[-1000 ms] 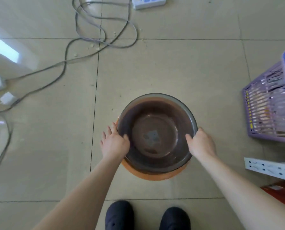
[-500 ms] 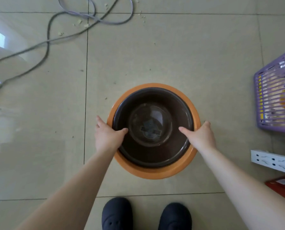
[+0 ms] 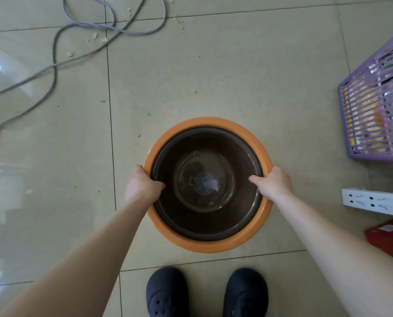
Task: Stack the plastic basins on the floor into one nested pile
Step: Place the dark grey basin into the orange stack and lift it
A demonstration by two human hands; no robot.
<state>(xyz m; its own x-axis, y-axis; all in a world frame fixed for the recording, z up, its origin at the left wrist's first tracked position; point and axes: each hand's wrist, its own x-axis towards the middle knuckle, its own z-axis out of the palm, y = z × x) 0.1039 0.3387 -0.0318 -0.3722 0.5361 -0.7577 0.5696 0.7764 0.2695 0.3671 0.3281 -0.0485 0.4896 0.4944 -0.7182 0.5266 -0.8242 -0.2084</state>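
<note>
- We hold the nested pile directly between our two hands: the dark brown translucent basin (image 3: 208, 156) sits inside the orange basin (image 3: 210, 244), whose rim shows as a ring all around it.
- Our left hand (image 3: 141, 187) is closed on the rims at the left side, thumb hooked inside the brown basin.
- Our right hand (image 3: 274, 183) grips the opposite side the same way, thumb pointing inward over the rim.
- The basins are round, so no long axis matters; both hands lie equally near, on one line across the middle.
- The brown basin looks seated level and centred, so we judge this nesting nearly finished; no other basin is in view.
- Our dark shoes (image 3: 166, 291) stand just behind the hands, near the pile.
- Right of our right hand lie a white power strip (image 3: 374, 200), a red box (image 3: 387, 236) and a purple slatted basket (image 3: 374, 115), all apart from the pile.
- Grey cables (image 3: 53, 65) and crumbs lie well beyond our left hand; nothing blocks the floor (image 3: 236, 76) ahead.
</note>
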